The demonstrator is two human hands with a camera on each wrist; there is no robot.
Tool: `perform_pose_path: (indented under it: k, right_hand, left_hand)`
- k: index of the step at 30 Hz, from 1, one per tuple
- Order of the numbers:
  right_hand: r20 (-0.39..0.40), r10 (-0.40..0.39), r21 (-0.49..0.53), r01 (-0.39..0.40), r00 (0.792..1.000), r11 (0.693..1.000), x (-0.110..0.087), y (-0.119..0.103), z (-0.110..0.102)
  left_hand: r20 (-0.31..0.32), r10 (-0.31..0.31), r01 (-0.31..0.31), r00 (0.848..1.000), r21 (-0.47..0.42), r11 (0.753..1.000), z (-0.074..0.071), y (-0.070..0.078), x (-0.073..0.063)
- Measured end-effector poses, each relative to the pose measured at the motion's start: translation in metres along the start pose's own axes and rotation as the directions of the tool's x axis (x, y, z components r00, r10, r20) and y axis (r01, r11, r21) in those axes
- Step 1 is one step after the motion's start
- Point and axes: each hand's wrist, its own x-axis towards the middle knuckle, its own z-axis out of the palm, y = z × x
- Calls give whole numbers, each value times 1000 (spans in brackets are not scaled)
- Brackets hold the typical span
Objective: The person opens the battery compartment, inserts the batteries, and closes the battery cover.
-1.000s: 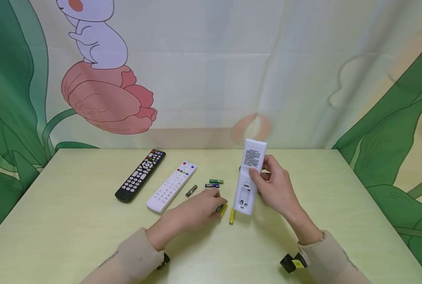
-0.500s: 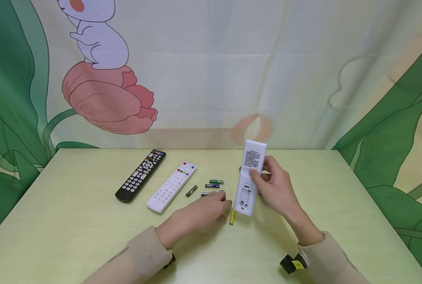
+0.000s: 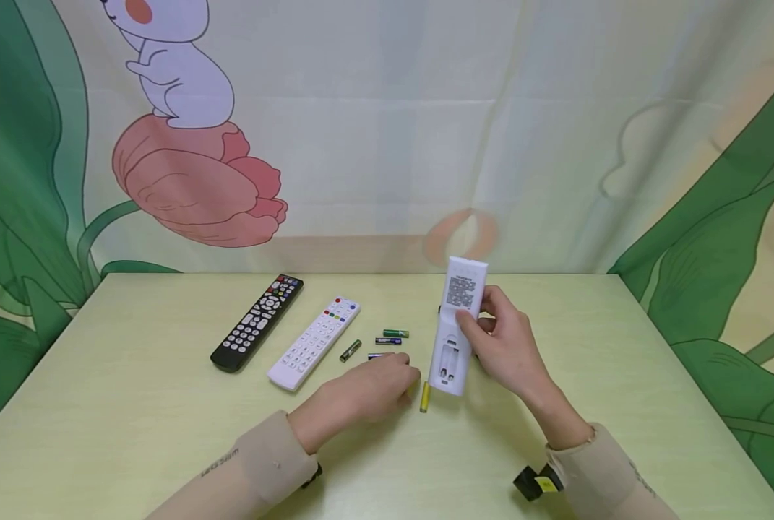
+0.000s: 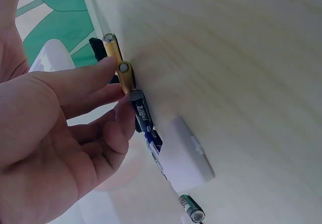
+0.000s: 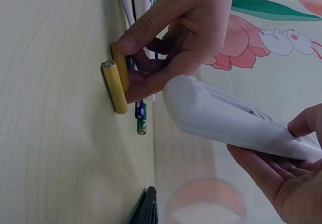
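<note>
My right hand [image 3: 506, 343] holds a white remote control [image 3: 452, 325] upright, its back toward me and its battery bay bare, the thumb across its back. Low over the table, my left hand [image 3: 376, 383] pinches a yellow battery [image 4: 126, 79] between thumb and fingers; the head view hides this battery. Another yellow battery [image 3: 424, 397] lies just right of that hand, below the remote. Beyond the left hand lie a green battery [image 3: 396, 334], a blue battery [image 3: 388, 341] and a dark green one [image 3: 350, 350]. One more blue battery [image 3: 380, 355] is partly covered by the hand.
To the left a white remote [image 3: 315, 343] and a black remote [image 3: 256, 323] lie face up. A small white plastic piece [image 4: 183, 156] rests near the batteries. Some dark object [image 5: 147, 206] stands mostly hidden behind the held remote. A printed curtain [image 3: 387, 144] hangs behind the table.
My left hand has shifted slightly to the right, covering the yellow battery that showed at its fingertips and uncovering part of a blue one. The right hand and its remote stay nearly still.
</note>
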Motion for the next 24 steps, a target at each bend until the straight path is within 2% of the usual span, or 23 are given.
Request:
perform_pose_path:
  k: [13,24]
  right_hand:
    - [1,-1,-15,1,1000,1000,0,1,0]
    - [8,6,-26,-6,1000,1000,1,0,-1]
  left_hand:
    - [-64,20,-26,998,-80,996,2,4,0]
    - [-62,-16,9,998,-102,995,5,8,4]
